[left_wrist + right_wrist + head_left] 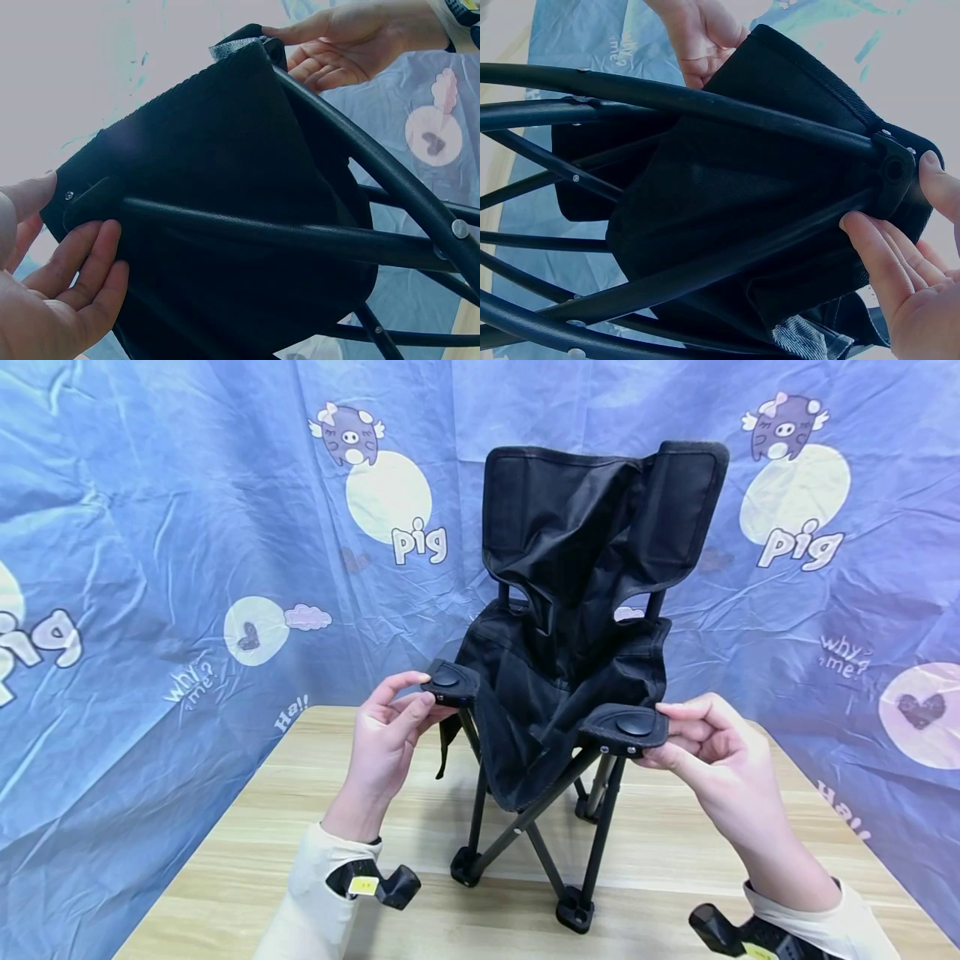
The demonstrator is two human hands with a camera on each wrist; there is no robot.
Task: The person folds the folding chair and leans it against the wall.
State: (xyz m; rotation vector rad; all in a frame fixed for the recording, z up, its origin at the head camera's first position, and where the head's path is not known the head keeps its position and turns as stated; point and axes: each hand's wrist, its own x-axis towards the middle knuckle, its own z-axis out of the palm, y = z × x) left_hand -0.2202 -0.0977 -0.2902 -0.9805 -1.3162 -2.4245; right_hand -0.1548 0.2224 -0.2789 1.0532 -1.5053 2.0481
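Note:
A small black folding camp chair [555,685] stands unfolded on the wooden table, its fabric back upright and its seat sagging in the middle. My left hand [386,727] pinches the chair's left front corner [452,683] between thumb and fingers. At the right front corner [626,728], my right hand [723,760] grips the edge the same way. Both corners have a round black cap on top. In the left wrist view, the seat's dark underside [202,165] and a tube [300,232] show. From the right wrist, two tubes meet at a plastic joint [894,176] beside the fingers.
Crossed metal legs [525,818] end in black plastic feet [574,910] on the light wooden table [300,860]. A blue cloth curtain [187,527] printed with pigs hangs behind and at both sides. A black strap [446,747] dangles by the left corner.

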